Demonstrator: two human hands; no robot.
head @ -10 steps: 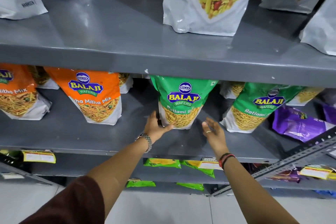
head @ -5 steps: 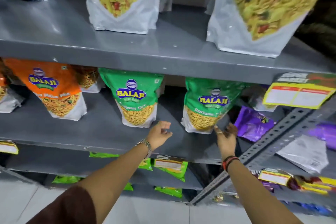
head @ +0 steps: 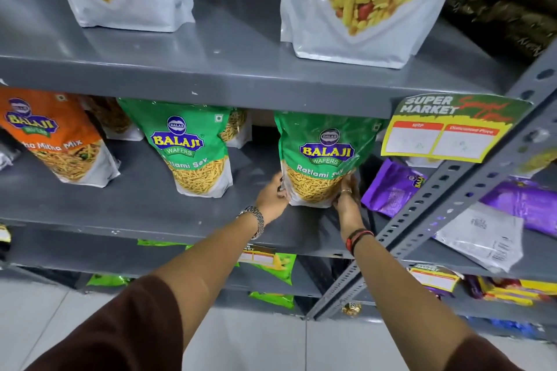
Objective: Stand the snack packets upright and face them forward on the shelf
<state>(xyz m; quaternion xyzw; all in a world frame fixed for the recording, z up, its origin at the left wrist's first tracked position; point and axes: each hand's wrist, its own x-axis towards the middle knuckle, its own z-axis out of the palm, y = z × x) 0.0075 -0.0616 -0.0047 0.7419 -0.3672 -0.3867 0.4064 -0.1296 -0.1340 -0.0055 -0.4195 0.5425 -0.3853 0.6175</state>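
Observation:
A green Ratlami Sev packet [head: 322, 156] stands upright, front facing out, on the grey middle shelf [head: 144, 211]. My left hand [head: 271, 199] presses its lower left edge and my right hand [head: 346, 199] grips its lower right edge. Left of it stands a second green Ratlami Sev packet [head: 190, 147], upright and untouched. An orange Mitha Mix packet [head: 57, 141] leans at the far left. A purple packet [head: 391, 187] lies tilted just right of my right hand.
A slanted grey perforated upright [head: 446, 205] crosses the right side, with a yellow price tag [head: 446, 132] hanging above it. Large white mixture bags [head: 355, 9] stand on the upper shelf. More purple and white packets [head: 488, 235] lie flat at right. Green packets sit on lower shelves.
My view shifted right. Both hands left the first green packet and moved to the second one, closing on its lower edges.

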